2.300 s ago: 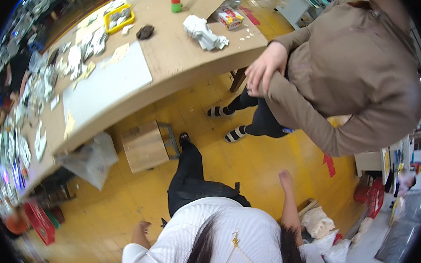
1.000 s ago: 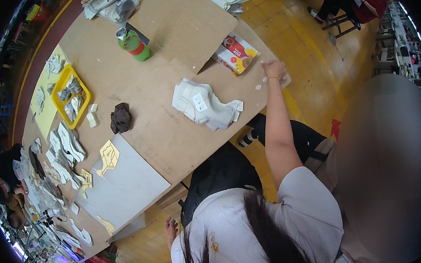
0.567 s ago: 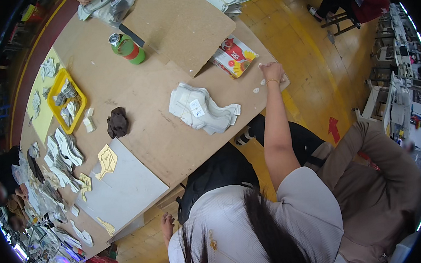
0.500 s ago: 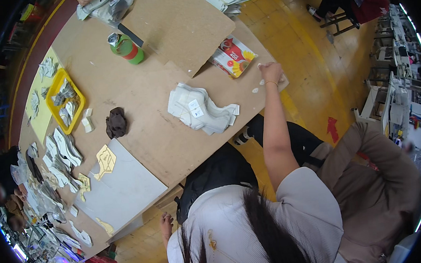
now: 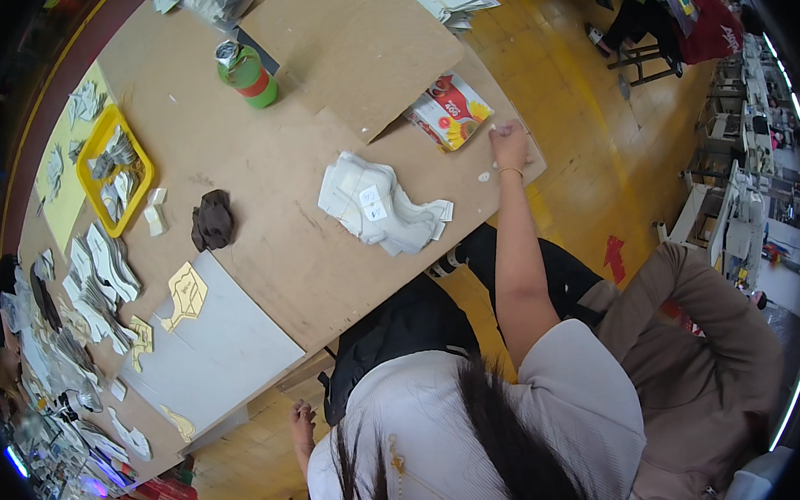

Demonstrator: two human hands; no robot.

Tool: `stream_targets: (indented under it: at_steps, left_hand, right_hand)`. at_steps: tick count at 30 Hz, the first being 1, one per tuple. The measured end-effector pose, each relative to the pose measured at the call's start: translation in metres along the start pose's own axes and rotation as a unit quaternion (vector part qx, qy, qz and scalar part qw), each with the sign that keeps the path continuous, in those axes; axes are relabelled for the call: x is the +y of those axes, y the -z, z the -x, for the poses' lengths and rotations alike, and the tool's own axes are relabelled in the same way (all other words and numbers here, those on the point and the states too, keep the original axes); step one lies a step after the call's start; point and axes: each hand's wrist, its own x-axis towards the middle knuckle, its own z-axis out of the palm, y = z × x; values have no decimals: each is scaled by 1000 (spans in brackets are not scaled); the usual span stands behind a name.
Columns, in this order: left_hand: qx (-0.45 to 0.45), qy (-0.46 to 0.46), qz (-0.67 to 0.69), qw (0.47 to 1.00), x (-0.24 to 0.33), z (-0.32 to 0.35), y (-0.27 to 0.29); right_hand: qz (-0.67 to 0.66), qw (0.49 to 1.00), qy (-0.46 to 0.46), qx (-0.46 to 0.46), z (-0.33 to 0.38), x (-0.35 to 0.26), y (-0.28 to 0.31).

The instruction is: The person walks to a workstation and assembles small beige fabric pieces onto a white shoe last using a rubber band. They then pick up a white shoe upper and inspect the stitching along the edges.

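Observation:
My right hand [image 5: 509, 145] is at the table's right corner, its fingers bent and pressed together. A speck of white shows at the fingertips; what they pinch is too small to make out. Small flat white pieces [image 5: 484, 177] lie by that hand, and a red, white and yellow box [image 5: 448, 112] stands just left of it. My left hand [image 5: 303, 424] hangs below the table's near edge, fingers loosely bent and apart, with nothing seen in it. Nearest me on the table lies a tied stack of pale cut fabric pieces [image 5: 373, 200] with a white label on top.
A brown board [image 5: 366, 51] lies beside the box. Farther left are a green bottle [image 5: 250, 77], a dark brown cloth bundle [image 5: 213, 219], a yellow tray [image 5: 146, 190] of fabric bits, and a grey sheet [image 5: 229, 343] with yellow templates [image 5: 187, 295]. A person in brown [image 5: 709, 357] sits close at right.
The view has shifted a little. My right hand stays at the table corner, its fingers turned slightly. Another person's hands at the far edge have left the view.

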Motion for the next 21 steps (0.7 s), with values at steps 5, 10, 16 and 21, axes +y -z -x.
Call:
stream_targets:
  at_steps: [5,10,16,21]
  left_hand:
    - [27,20,39,999,-14,22,-19]
    - [58,92,211,971,-162,53,-14]
    - [88,84,447,886,-300,152,-76]
    - [175,121,556,804,-491,184,-209]
  right_hand:
    - [-378,907,38,183,-7,-39,40]
    - [-579,742,256,220,54,-204,156]
    - [-644,660,386,-21,250,-308,103]
    - [-660,597,405,-211,466,-299,98]
